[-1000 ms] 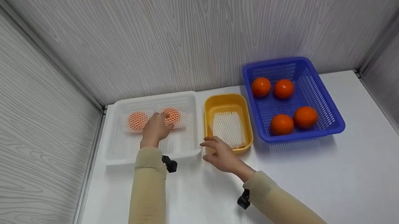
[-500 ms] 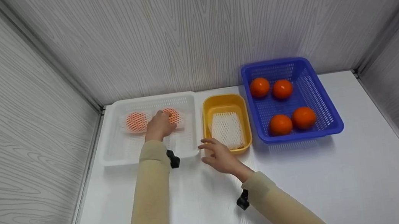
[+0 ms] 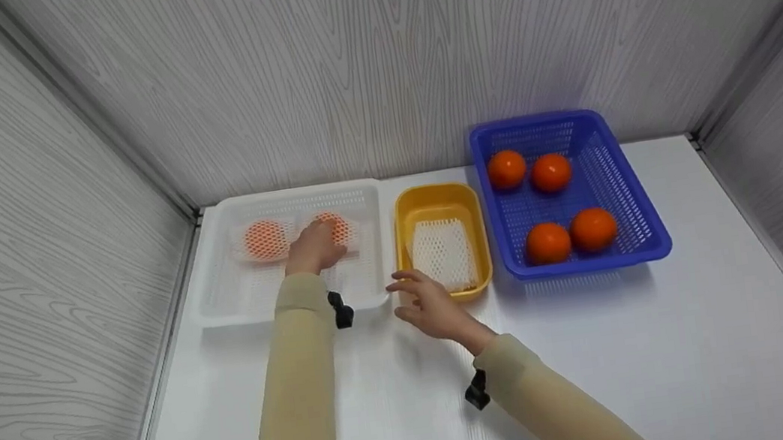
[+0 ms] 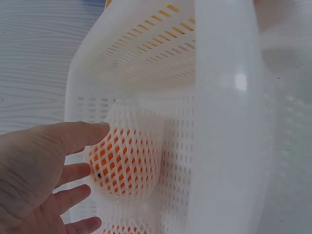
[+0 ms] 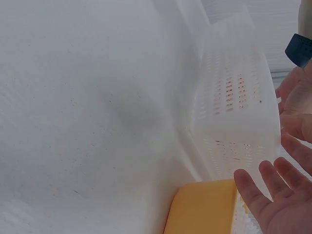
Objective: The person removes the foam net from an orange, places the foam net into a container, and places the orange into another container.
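My left hand (image 3: 312,248) reaches into a white plastic basket (image 3: 222,314). Its thumb and fingers are spread, the thumb tip right at an orange in a white foam net (image 4: 126,163), as the left wrist view shows. A second netted orange (image 3: 266,240) lies to the left in the same basket. My right hand (image 3: 435,309) hovers with loosely bent fingers at the front left corner of a yellow container (image 3: 482,238), holding nothing. Flat white foam nets (image 3: 441,255) lie in that container.
To the right stands a blue basket (image 3: 652,216) with several bare oranges (image 3: 547,242) in it. All three containers stand side by side on a white table (image 3: 716,329), close to the grey wood-grain back wall (image 3: 372,71). Similar panels rise on both sides.
My left hand has shifted slightly right over the netted orange, then stayed almost still. My right hand keeps its place. The head view has drifted a little.
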`<state>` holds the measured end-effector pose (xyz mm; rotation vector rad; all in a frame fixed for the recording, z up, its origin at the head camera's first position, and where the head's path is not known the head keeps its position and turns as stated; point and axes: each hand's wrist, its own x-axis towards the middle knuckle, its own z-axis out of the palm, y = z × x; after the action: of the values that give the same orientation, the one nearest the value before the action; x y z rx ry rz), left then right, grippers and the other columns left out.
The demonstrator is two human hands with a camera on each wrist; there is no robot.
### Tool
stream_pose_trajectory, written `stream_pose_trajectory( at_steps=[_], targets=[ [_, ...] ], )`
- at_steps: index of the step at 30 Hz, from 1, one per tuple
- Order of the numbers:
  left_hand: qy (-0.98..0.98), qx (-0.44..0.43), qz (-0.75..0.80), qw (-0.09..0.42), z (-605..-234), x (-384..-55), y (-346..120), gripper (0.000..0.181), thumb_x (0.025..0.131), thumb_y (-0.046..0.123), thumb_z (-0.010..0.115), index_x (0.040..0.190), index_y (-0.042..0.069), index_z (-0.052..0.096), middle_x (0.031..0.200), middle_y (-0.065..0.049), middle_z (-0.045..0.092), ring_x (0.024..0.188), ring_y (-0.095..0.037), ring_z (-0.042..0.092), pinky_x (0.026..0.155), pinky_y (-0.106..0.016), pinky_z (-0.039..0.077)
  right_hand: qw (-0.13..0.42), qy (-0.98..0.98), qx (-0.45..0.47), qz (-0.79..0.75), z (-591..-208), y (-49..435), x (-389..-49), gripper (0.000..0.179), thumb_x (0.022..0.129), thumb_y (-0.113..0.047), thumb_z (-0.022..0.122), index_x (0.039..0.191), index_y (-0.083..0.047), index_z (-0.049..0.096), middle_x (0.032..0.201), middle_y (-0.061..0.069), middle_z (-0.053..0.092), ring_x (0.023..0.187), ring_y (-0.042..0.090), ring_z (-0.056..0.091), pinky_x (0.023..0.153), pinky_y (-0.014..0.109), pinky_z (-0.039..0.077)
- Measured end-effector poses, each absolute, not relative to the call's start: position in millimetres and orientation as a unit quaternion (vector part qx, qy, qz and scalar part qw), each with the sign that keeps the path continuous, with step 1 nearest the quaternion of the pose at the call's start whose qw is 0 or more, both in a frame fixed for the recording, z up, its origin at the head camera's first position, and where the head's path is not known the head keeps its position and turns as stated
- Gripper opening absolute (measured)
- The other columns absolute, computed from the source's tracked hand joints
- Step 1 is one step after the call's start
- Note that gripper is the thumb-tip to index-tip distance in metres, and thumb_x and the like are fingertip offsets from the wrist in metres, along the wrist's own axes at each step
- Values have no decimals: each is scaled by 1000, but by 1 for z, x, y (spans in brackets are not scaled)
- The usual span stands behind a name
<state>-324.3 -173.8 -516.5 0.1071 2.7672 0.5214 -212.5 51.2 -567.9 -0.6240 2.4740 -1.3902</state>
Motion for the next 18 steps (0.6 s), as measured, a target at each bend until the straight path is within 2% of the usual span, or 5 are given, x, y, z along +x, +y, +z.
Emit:
stream_pose_trajectory(
  at_steps=[7,13,18],
  targets=[
    [968,23,194,156,-522,-323,-174,65,97,23,62,152,6,32,154,-23,28,136,-40,36,109,-51,32,108,845,-214,-479,-571,52,-213,34,94,-8,65,128,-5,63,145,10,44,132,27,44,97,41,48],
    [973,22,183,137,-526,-323,-176,63,96,22,64,150,3,37,152,-26,23,126,-43,43,101,-53,41,101,848,-209,-477,-571,52,-214,33,94,-9,65,127,-5,64,145,10,45,132,27,44,97,42,48],
    [971,15,181,154,-525,-319,-179,65,95,19,64,151,5,35,153,-25,25,127,-46,43,102,-57,38,104,847,-210,-478,-571,50,-213,34,94,-9,65,127,-4,63,145,10,45,132,27,44,97,43,48]
  ],
)
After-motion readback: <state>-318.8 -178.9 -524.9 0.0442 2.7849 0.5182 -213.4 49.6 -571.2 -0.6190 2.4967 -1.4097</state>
